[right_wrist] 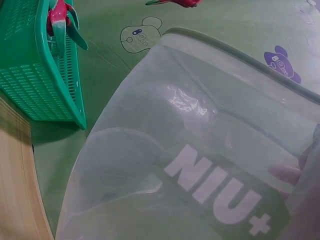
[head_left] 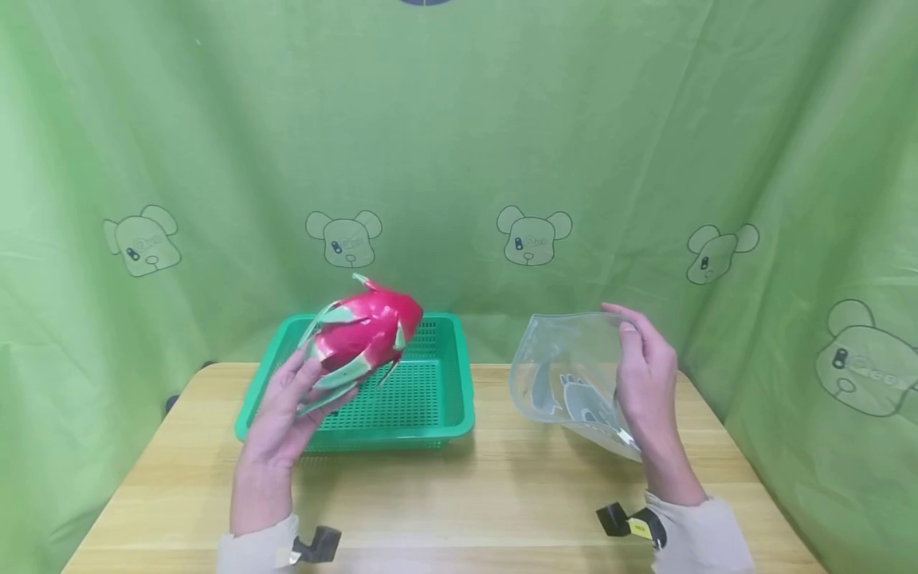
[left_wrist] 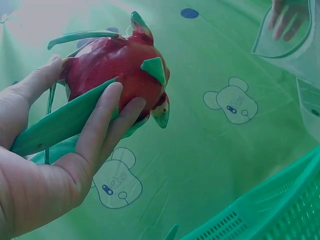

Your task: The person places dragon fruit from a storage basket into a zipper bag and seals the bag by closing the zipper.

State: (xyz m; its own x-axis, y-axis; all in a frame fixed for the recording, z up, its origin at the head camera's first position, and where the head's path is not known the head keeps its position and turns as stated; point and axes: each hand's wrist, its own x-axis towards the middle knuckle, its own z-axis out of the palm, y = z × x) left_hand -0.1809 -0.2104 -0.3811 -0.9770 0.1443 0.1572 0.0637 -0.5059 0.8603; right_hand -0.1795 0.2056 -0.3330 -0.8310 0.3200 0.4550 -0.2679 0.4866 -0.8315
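Note:
My left hand (head_left: 276, 426) holds a dragon fruit (head_left: 373, 323), pink-red with long green scales, above the green plastic basket (head_left: 464, 375). In the left wrist view, the thumb and fingers grip the fruit by its scaly end, with its round body beyond the fingertips. On the right, my right hand (head_left: 649, 379) pinches the upper edge of a translucent plastic bag (head_left: 566, 351) with printed shapes on it. The bag's mouth gapes toward the basket. White lettering and part of the right fingers show through its side in the right wrist view.
The basket has perforated walls and sits toward the back left of the wooden table (head_left: 445, 510). Red and green scales (right_wrist: 60, 22) overlap its rim in the right wrist view. A green curtain (head_left: 445, 159) with bear-head drawings surrounds the table at back and sides.

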